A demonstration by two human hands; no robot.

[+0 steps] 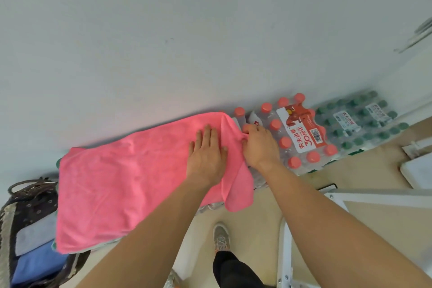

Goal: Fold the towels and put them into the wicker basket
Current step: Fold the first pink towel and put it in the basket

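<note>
Pink towel (121, 182) — left hand (207, 156) flat on it, right hand (258, 145) pinching its edge

On the label (301, 128) of the pack of red-capped bottles (289, 145), printed sideways in white on a red band: 农夫山泉. Just below that, a large "30" in red on white, followed by two smaller characters too blurred to read. Beside these, a black barcode (317, 135) with digits too small to make out. On a white wrapper (254, 121) between the pink towel (131, 175) and the right hand (259, 147), part of one red character, unreadable. On the pale label (346, 121) of the pack of green-capped bottles (364, 119), dark lettering, seemingly 农夫山泉 again, too blurred for certainty
</note>
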